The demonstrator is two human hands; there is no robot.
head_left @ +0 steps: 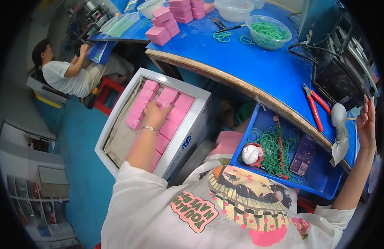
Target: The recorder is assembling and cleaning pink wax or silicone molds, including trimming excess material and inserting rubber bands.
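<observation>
Two bare hands. Left hand: lowered over small pink rectangular boxes, fingers bent down among them; whether it grips one cannot be told. Yellowish bracelet at that wrist. Right hand: raised at the far right, palm up and fingers extended, holding nothing visible, near a grey cloth-like bundle.

Pink boxes: packed in rows inside a white-rimmed open container, on its right and far portion; beige lining shows on the left. Further pink boxes: stacked on the blue-topped desk.

Also on the desk: one clear plastic bowl of green elastic-looking loops; one pair of red-handled pliers.

One blue plastic tray, just below the desk edge: tangled green loops, a dark phone, a red cup with white contents.

One co-worker, seated at left beside a red plastic stool.
</observation>
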